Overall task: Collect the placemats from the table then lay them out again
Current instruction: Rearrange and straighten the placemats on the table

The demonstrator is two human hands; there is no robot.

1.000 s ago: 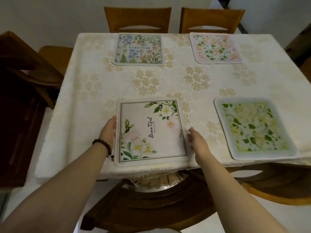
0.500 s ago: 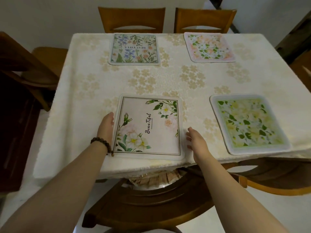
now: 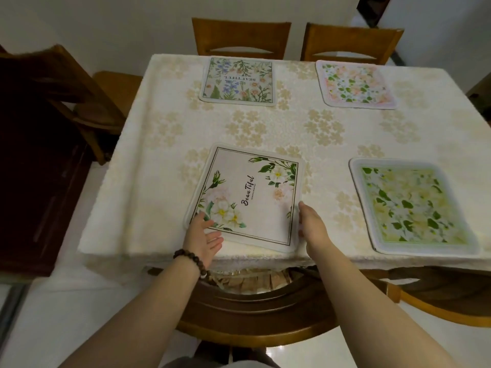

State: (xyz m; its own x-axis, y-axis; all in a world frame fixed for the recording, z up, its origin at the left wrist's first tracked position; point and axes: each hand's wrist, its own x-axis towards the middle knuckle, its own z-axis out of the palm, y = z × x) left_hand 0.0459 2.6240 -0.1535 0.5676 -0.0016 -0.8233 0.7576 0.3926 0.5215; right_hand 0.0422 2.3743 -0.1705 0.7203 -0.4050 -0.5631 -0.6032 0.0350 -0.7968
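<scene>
Four floral placemats lie on a cream tablecloth (image 3: 289, 128). The near-left white mat printed "BeauTiful" (image 3: 249, 197) sits turned at an angle, its near edge by the table's front. My left hand (image 3: 203, 235) pinches its near-left corner, thumb on top and fingers under the edge. My right hand (image 3: 312, 225) grips its right edge near the front corner. Flat on the near right is a green-leaf mat (image 3: 409, 208). A blue-flower mat (image 3: 239, 81) lies at the far left and a pink-flower mat (image 3: 356, 85) at the far right.
Two wooden chairs (image 3: 240, 35) (image 3: 350, 42) stand behind the far edge. A dark chair (image 3: 66, 86) is at the left side. A curved wooden chair back (image 3: 252, 314) is tucked under the front edge between my arms, and another chair (image 3: 438, 296) is at the near right.
The white mat has been turned clockwise and its near-left corner raised. My left hand slid from the left edge to that corner; my right hand closed on the right edge.
</scene>
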